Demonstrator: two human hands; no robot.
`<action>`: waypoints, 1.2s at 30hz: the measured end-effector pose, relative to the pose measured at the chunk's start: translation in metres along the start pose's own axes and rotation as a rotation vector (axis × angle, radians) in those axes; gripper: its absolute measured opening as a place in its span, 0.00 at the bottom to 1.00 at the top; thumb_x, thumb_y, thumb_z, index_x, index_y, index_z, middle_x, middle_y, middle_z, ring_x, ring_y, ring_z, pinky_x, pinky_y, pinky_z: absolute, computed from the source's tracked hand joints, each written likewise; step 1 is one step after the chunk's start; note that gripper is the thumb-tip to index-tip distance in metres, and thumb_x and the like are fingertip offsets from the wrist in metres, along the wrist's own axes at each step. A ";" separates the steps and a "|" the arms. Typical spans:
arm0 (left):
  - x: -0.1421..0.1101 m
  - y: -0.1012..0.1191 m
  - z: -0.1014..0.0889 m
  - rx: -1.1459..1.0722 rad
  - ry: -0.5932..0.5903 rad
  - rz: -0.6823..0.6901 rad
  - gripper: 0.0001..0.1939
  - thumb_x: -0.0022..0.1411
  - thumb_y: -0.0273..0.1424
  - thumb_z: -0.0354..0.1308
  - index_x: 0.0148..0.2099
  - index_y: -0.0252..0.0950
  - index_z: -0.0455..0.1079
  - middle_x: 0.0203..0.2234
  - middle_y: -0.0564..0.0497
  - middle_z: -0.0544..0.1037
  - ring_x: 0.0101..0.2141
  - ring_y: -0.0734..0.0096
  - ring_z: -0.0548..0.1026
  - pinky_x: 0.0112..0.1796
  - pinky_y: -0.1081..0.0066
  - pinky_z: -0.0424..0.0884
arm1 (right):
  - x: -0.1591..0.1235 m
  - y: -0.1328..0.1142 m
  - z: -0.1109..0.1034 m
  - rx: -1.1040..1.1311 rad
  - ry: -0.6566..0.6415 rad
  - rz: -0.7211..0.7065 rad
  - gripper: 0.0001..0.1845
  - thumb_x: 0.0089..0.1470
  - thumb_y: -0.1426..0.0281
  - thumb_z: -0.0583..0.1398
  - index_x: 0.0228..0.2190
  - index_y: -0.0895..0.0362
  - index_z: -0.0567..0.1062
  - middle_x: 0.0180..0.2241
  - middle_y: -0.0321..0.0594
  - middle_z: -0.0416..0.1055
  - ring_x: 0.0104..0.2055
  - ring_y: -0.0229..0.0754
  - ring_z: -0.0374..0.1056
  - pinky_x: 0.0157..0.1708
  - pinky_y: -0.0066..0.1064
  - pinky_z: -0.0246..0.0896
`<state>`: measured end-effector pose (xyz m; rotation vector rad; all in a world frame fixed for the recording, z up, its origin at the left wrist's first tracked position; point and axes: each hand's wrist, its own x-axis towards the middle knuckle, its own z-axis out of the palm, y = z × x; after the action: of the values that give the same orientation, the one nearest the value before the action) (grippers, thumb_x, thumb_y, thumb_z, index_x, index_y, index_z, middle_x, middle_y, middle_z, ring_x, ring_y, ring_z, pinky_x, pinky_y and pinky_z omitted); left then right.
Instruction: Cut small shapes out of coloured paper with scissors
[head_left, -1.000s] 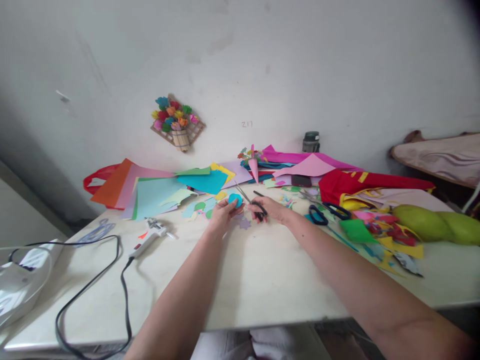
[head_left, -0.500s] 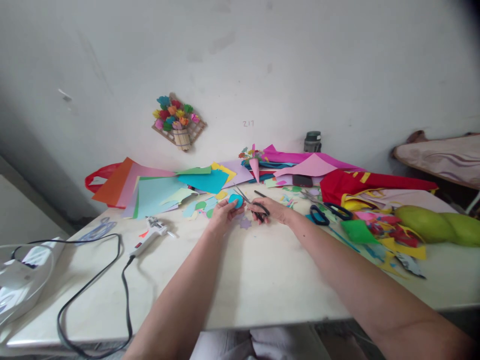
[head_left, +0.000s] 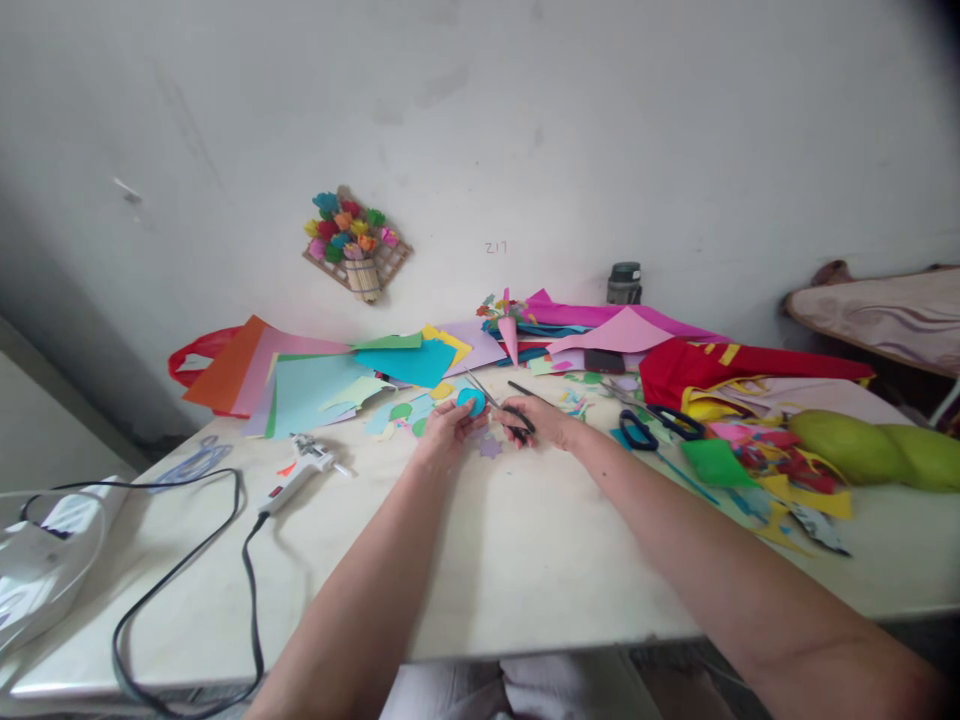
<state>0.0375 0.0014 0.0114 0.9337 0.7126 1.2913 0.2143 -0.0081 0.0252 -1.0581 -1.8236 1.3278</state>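
Note:
My left hand (head_left: 446,425) pinches a small round piece of blue paper (head_left: 471,401) over the far middle of the white table (head_left: 480,560). My right hand (head_left: 541,418) grips black-handled scissors (head_left: 504,409), whose blades point up and left and meet the blue piece. A small purple paper flower (head_left: 490,447) lies on the table just below the two hands.
Sheets of coloured paper (head_left: 315,385) lie fanned at the back left. A glue gun (head_left: 300,468) with a black cord (head_left: 187,570) lies to the left. A second pair of scissors (head_left: 651,424), paper scraps (head_left: 765,470), a red bag (head_left: 720,370) and green fruits (head_left: 870,445) crowd the right.

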 end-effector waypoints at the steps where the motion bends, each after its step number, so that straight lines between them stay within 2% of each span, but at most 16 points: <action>1: 0.000 0.000 0.000 0.005 -0.002 0.001 0.08 0.48 0.26 0.62 0.34 0.29 0.71 0.31 0.45 0.77 0.32 0.68 0.76 0.37 0.71 0.72 | 0.000 0.000 0.000 -0.006 0.000 0.000 0.18 0.50 0.55 0.58 0.25 0.58 0.64 0.18 0.33 0.66 0.15 0.31 0.62 0.10 0.20 0.50; 11: -0.002 0.001 0.002 0.010 0.007 -0.009 0.08 0.47 0.26 0.64 0.32 0.30 0.71 0.30 0.46 0.77 0.32 0.69 0.76 0.36 0.71 0.72 | 0.002 0.000 0.002 -0.028 0.062 -0.001 0.16 0.49 0.57 0.59 0.25 0.58 0.64 0.16 0.30 0.64 0.13 0.30 0.59 0.09 0.20 0.47; 17: 0.000 0.005 0.000 0.001 0.077 0.030 0.11 0.45 0.30 0.66 0.30 0.31 0.69 0.26 0.48 0.76 0.30 0.69 0.76 0.38 0.68 0.72 | 0.000 -0.004 0.000 -0.008 0.120 0.003 0.16 0.48 0.58 0.60 0.25 0.58 0.65 0.18 0.33 0.67 0.15 0.31 0.62 0.09 0.20 0.48; 21: 0.004 0.016 -0.011 0.090 0.186 0.163 0.14 0.42 0.34 0.68 0.26 0.32 0.67 0.18 0.54 0.71 0.22 0.76 0.72 0.34 0.70 0.72 | 0.003 -0.001 -0.005 -0.041 0.266 0.048 0.16 0.47 0.58 0.61 0.26 0.58 0.67 0.19 0.33 0.67 0.15 0.30 0.61 0.09 0.20 0.47; 24: 0.006 0.025 -0.022 0.121 0.267 0.240 0.18 0.37 0.36 0.69 0.28 0.32 0.67 0.19 0.55 0.71 0.19 0.79 0.69 0.31 0.71 0.71 | 0.008 0.005 -0.011 -0.087 0.374 0.083 0.18 0.45 0.56 0.62 0.28 0.58 0.68 0.18 0.33 0.66 0.14 0.31 0.61 0.09 0.20 0.47; 27: 0.005 0.028 -0.029 0.181 0.282 0.223 0.20 0.36 0.38 0.69 0.29 0.32 0.68 0.20 0.54 0.72 0.19 0.79 0.69 0.28 0.72 0.69 | 0.013 0.012 -0.016 -0.145 0.433 0.096 0.19 0.45 0.55 0.62 0.28 0.58 0.68 0.18 0.34 0.67 0.14 0.32 0.62 0.09 0.21 0.47; 31: 0.004 0.024 -0.026 0.302 0.234 0.185 0.19 0.37 0.40 0.68 0.28 0.32 0.70 0.21 0.51 0.74 0.23 0.74 0.71 0.29 0.71 0.69 | 0.019 0.022 -0.018 -0.190 0.458 0.087 0.19 0.44 0.54 0.62 0.28 0.58 0.69 0.17 0.34 0.67 0.14 0.32 0.63 0.10 0.21 0.47; 34: 0.008 0.018 -0.023 0.427 0.194 0.195 0.18 0.38 0.39 0.68 0.30 0.33 0.72 0.22 0.51 0.75 0.26 0.71 0.72 0.29 0.73 0.67 | 0.023 0.029 -0.019 -0.240 0.476 0.070 0.20 0.43 0.53 0.63 0.28 0.57 0.69 0.17 0.33 0.66 0.14 0.33 0.62 0.12 0.22 0.49; 36: 0.012 0.013 -0.023 0.493 0.230 0.219 0.17 0.37 0.36 0.68 0.32 0.34 0.72 0.20 0.53 0.74 0.24 0.72 0.71 0.28 0.74 0.65 | 0.024 0.032 -0.019 -0.267 0.478 0.060 0.20 0.42 0.53 0.63 0.28 0.57 0.70 0.17 0.33 0.67 0.14 0.33 0.63 0.13 0.23 0.51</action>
<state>0.0133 0.0171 0.0131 1.2989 1.1683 1.4604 0.2268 0.0267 0.0013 -1.4379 -1.6342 0.7806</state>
